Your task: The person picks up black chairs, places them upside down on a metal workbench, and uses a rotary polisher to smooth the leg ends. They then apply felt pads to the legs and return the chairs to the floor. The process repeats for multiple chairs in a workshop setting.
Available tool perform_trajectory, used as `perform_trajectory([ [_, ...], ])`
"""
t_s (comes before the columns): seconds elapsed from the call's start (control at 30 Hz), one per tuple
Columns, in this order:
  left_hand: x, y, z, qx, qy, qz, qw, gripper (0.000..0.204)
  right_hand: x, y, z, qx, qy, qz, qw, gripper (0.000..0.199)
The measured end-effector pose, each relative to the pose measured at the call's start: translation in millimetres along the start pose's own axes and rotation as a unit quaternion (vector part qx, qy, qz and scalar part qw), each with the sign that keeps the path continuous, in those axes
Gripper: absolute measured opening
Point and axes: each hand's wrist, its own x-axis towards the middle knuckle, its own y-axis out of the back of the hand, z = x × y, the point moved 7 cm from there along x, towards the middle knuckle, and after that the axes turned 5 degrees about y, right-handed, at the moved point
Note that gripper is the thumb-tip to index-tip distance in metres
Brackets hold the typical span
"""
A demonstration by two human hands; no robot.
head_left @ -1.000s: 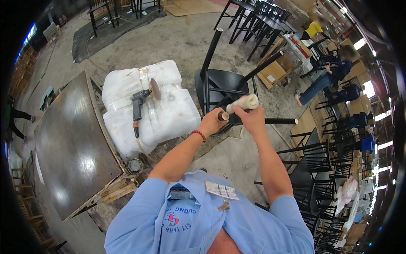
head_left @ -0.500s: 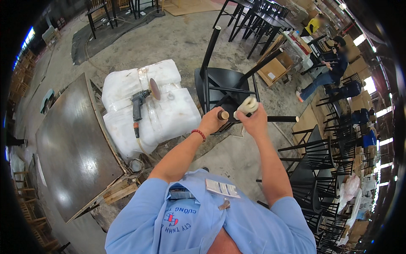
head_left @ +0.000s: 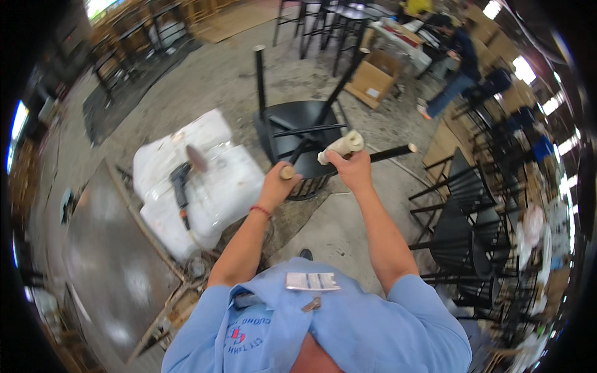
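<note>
A black wooden chair (head_left: 293,116) is held off the floor or rests upside down, its legs pointing up and toward me; which one I cannot tell. My left hand (head_left: 275,188) is wrapped round the end of one chair leg, whose bare wood tip (head_left: 286,172) faces me. Beside it, over the leg frame, my right hand (head_left: 354,171) grips a cream-coloured roll (head_left: 344,145), perhaps folded cloth. Another black leg juts out to the right just past that hand.
White wrapped bundles (head_left: 199,180) lie at left with a disc sander (head_left: 180,185) and its hose on top. A dark board (head_left: 118,248) stands beside them. Black chairs (head_left: 463,233) crowd the right. An open carton (head_left: 375,81) and a person (head_left: 460,59) are farther back.
The view has shifted and blurred slightly. The cream roll now tilts lengthwise in my right hand, where before its looped end faced me. My left hand keeps its hold on the leg.
</note>
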Motion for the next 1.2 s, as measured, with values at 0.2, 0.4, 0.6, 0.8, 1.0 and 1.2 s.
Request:
perform_trajectory([
  [0.2, -0.4, 2.5, 27.2, -0.087, -0.030, 0.023, 0.995, 0.020, -5.5, 218.9, 47.8, 0.042, -0.001, 0.264, 0.963, 0.028],
  [0.4, -0.6, 4.4, 26.1, -0.092, -0.024, 0.044, 0.994, 0.018, 44.2, 256.7, 79.7, -0.016, 0.024, 0.223, 0.974, 0.030],
  [0.6, 0.1, -5.6, 31.6, -0.102, 0.015, 0.030, 0.994, 0.017, 87.5, 277.2, 95.5, -0.256, -0.018, 0.234, 0.938, 0.042],
  [0.8, 1.7, -0.3, 26.9, -0.081, 0.015, 0.015, 0.996, 0.015, 74.2, 262.4, 101.5, -0.185, -0.033, 0.209, 0.960, 0.039],
  [1.0, 4.6, -2.1, 29.7, -0.083, 0.007, -0.011, 0.996, 0.017, 51.9, 257.5, 116.0, -0.019, 0.005, 0.228, 0.974, 0.038],
  [1.2, 5.8, 2.7, 24.7, -0.079, -0.001, -0.032, 0.996, 0.018, 49.2, 271.0, 101.8, -0.058, -0.038, 0.333, 0.940, 0.033],
])
